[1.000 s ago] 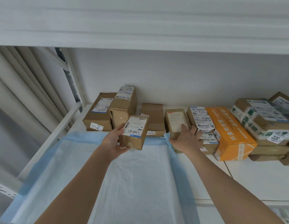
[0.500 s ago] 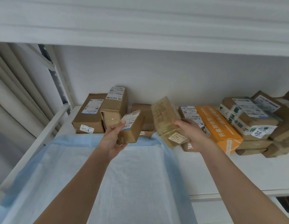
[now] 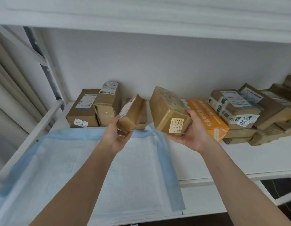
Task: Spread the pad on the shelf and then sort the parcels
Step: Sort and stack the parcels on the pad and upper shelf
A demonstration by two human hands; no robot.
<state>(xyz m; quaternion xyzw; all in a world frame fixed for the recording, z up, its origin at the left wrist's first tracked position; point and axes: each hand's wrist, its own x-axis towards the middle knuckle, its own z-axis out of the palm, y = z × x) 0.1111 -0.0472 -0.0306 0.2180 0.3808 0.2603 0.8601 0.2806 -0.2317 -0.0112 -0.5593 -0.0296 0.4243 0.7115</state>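
1. Both hands are loaded! The left hand [image 3: 116, 137] cups a small brown parcel [image 3: 131, 114] from below, thumb up along its left face and fingers curled under its near end.
2. The right hand [image 3: 192, 135] has a bigger brown parcel [image 3: 168, 110], the one with the yellow "1402" sticker facing us. Palm under it, fingers wrapped up its right side.
3. Here's what matters: both parcels hang in the air above the far edge of the blue-edged pad [image 3: 92, 168], which lies spread flat on the left part of the shelf [image 3: 239, 160]. The open pad surface sits below and nearer than both hands.
4. Long axes: each parcel runs near to far and tilts, its far end higher than the end in the palm. The small one also leans to the right.
5. The left hand is over the pad's middle, the right over its right border, so I'd say the left has the shorter trip down.
6. Both forearms reach forward, nearly straight, wrists turned palm-up.
7. Farther back, a row of brown parcels [image 3: 83, 110] lines the wall, with an orange box [image 3: 208, 118] and a stack to the right, off the pad.
8. Sorting looks barely begun.
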